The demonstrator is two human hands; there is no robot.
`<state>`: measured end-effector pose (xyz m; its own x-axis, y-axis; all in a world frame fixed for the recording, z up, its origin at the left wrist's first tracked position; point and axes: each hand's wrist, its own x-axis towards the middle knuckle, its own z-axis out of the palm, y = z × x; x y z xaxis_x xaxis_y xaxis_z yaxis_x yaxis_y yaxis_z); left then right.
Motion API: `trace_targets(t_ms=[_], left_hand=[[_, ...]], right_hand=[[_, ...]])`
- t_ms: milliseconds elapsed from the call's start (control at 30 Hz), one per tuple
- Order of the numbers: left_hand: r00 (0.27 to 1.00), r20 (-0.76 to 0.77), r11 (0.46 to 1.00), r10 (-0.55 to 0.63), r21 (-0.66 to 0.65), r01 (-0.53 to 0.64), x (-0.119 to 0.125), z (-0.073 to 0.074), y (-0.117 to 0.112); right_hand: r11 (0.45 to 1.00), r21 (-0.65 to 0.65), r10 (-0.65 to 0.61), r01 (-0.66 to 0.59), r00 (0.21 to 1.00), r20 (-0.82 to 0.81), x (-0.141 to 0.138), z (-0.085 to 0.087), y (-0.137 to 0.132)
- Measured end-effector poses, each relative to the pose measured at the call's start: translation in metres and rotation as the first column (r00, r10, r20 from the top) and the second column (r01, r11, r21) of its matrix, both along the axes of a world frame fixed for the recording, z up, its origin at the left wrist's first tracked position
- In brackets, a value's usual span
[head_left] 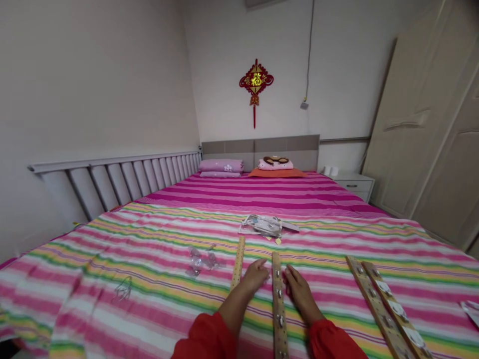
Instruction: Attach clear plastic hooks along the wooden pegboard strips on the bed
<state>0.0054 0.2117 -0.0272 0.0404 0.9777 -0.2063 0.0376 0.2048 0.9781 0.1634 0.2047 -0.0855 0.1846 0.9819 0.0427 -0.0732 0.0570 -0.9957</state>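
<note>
A narrow wooden strip (280, 299) lies lengthwise before me on the striped bedsheet, with several small metal fittings along its top. Just left of it is my left hand (256, 275), its thumb and fingers apart and slightly curled, with nothing visible in them. My right hand (299, 289) rests at the strip's other side, fingers loosely stretched toward it. Whether the fingertips touch the wood is hard to tell. Beyond my left wrist lies a pale, perforated wooden strip (238, 262), partly hidden by the arm.
To the right lie two more strips, one with metal fittings (377, 304) and one with white round pieces (396, 309). Crumpled clear plastic bags (202, 260) sit left, a packet of parts (262, 225) ahead. Thin wire-like bits (123, 289) lie farther left. A railing (112, 179) borders the bed.
</note>
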Motion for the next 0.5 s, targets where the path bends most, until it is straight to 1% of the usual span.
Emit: trace_targets(t_ms=[67,100,133,167,233,267,300,367,433,467,500], left_hand=[[0.992,-0.118,0.991,0.055,0.127,-0.04,-0.029,0.01,-0.001],[0.971,-0.198,0.974,0.132,0.21,-0.09,-0.046,0.014,-0.001],[0.925,-0.288,0.94,0.249,0.302,-0.159,-0.065,0.017,-0.001],[0.856,-0.367,0.9,0.365,0.376,-0.222,-0.083,0.019,-0.001],[0.79,-0.418,0.867,0.449,0.417,-0.272,-0.116,0.02,0.0],[0.721,-0.499,0.853,0.481,0.455,-0.254,-0.13,0.019,-0.001],[0.653,-0.588,0.861,0.477,0.462,-0.212,-0.14,0.017,-0.002],[0.493,-0.752,0.889,0.437,0.444,-0.11,-0.153,0.013,-0.004],[0.348,-0.853,0.913,0.389,0.408,-0.02,-0.155,0.009,-0.007],[0.292,-0.879,0.917,0.377,0.398,0.012,-0.154,0.008,-0.008],[0.251,-0.893,0.919,0.373,0.393,0.037,-0.153,0.007,-0.009]], right_hand=[[0.999,-0.041,-0.001,-0.001,0.999,-0.041,-0.001,0.004,-0.002],[0.999,-0.052,0.003,-0.006,0.999,-0.054,-0.001,0.006,-0.003],[0.999,-0.053,0.006,-0.009,0.998,-0.06,-0.001,0.008,-0.003],[0.999,-0.047,0.009,-0.012,0.998,-0.062,-0.001,0.009,-0.004],[1.0,-0.024,0.015,-0.016,0.998,-0.06,-0.002,0.011,-0.005],[1.0,-0.008,0.016,-0.017,0.998,-0.055,-0.002,0.012,-0.005],[1.0,0.007,0.016,-0.016,0.999,-0.047,-0.002,0.012,-0.006],[1.0,0.027,0.014,-0.013,0.999,-0.03,-0.002,0.013,-0.007],[0.999,0.03,0.013,-0.013,1.0,-0.016,-0.003,0.014,-0.008],[1.0,0.027,0.014,-0.014,1.0,-0.011,-0.003,0.014,-0.009],[1.0,0.023,0.015,-0.015,1.0,-0.007,-0.002,0.015,-0.009]])
